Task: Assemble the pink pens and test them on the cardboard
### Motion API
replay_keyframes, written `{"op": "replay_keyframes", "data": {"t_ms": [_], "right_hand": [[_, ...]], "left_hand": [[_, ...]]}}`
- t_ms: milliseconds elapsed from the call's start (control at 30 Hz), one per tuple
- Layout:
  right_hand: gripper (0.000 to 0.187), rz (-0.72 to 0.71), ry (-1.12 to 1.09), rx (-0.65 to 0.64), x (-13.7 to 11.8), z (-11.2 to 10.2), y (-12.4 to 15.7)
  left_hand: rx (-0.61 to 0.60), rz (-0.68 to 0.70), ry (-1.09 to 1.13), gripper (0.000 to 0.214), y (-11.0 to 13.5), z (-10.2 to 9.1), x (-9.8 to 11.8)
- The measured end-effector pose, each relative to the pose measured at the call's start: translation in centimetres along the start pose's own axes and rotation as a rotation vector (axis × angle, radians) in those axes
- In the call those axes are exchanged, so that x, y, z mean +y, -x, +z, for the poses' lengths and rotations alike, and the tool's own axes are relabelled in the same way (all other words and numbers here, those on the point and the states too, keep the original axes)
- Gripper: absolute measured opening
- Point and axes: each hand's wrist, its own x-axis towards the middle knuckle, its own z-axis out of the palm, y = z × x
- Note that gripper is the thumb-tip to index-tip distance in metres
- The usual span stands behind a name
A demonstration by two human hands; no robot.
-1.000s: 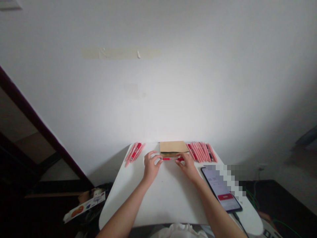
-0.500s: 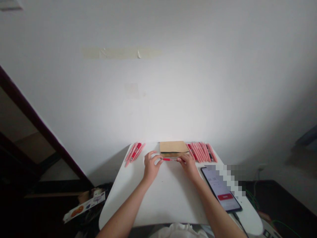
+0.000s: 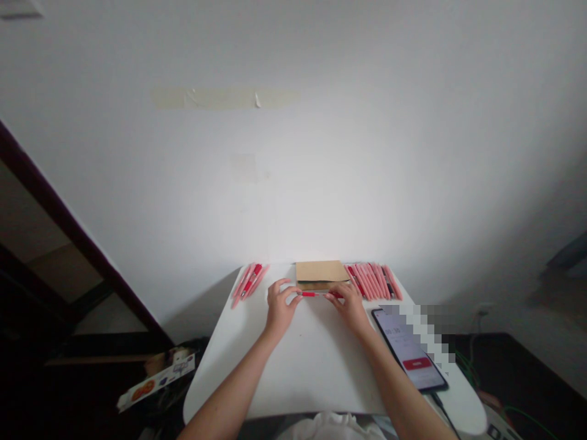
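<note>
Two-handed grip: left hand (image 3: pixel 280 305) and right hand (image 3: pixel 347 307) pinch opposite ends of one slender red pen (image 3: pixel 309 294).
Pen's place: crosswise, just in front of a flat-topped tan box (image 3: pixel 322 271).
White table (image 3: pixel 316 366): smooth, round-cornered, slim pink pens (image 3: pixel 372 283) clustered at either side.
</note>
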Motion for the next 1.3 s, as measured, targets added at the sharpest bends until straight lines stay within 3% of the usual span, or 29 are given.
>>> {"op": "replay_keyframes", "data": {"t_ms": [133, 467, 733, 1067, 1300], "right_hand": [[0.031, -0.006, 0.026, 0.006, 0.37, 0.19, 0.02], [0.023, 0.003, -0.016, 0.053, -0.2, -0.1, 0.17], [0.038, 0.013, 0.01, 0.048, -0.23, -0.26, 0.03], [0.029, 0.031, -0.031, 0.073, 0.21, 0.1, 0.13], [0.034, 0.033, 0.035, 0.076, -0.31, -0.14, 0.14]], "left_hand": [[-0.004, 0.0, 0.001, 0.013, -0.07, -0.1, 0.15], [-0.003, -0.002, 0.007, 0.008, 0.0, 0.02, -0.11], [-0.019, 0.009, 0.024, 0.013, 0.0, -0.06, 0.15], [-0.006, 0.024, 0.013, 0.006, 0.05, 0.01, 0.13], [-0.011, 0.036, 0.032, 0.007, 0.03, -0.01, 0.16]]}}
